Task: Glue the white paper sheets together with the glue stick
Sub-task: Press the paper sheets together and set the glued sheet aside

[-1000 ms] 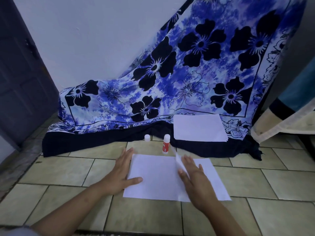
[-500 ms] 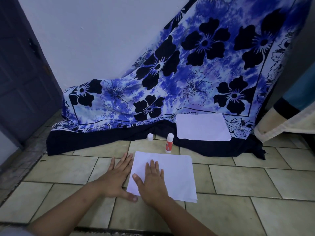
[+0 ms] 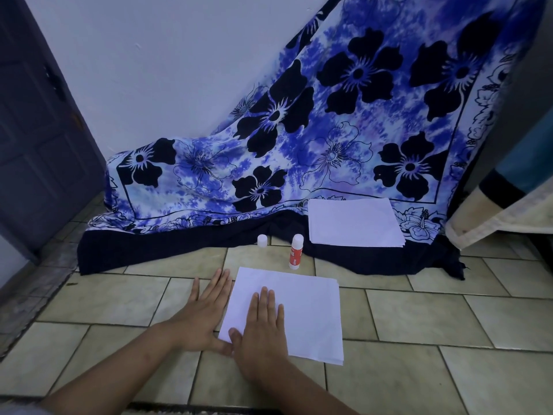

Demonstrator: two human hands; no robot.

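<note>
Head view: right hand (image 3: 263, 330) lies flat, fingers straight, on the white paper sheets (image 3: 305, 310) on the floor (image 3: 419, 369), likely pressing the layers to bond. The left hand (image 3: 203, 313), flat beside their left edge, probably steadies them. The glue stick (image 3: 296, 251) stands upright just beyond.

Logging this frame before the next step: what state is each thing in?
glue stick: upright on the floor, uncapped.
cap: standing apart, left of the stick.
paper sheets: stacked flat, edges nearly aligned.
right hand: flat, pressing the sheets.
left hand: flat on the floor at the sheets' left edge.
spare paper: flat pile on the cloth, untouched.
</note>
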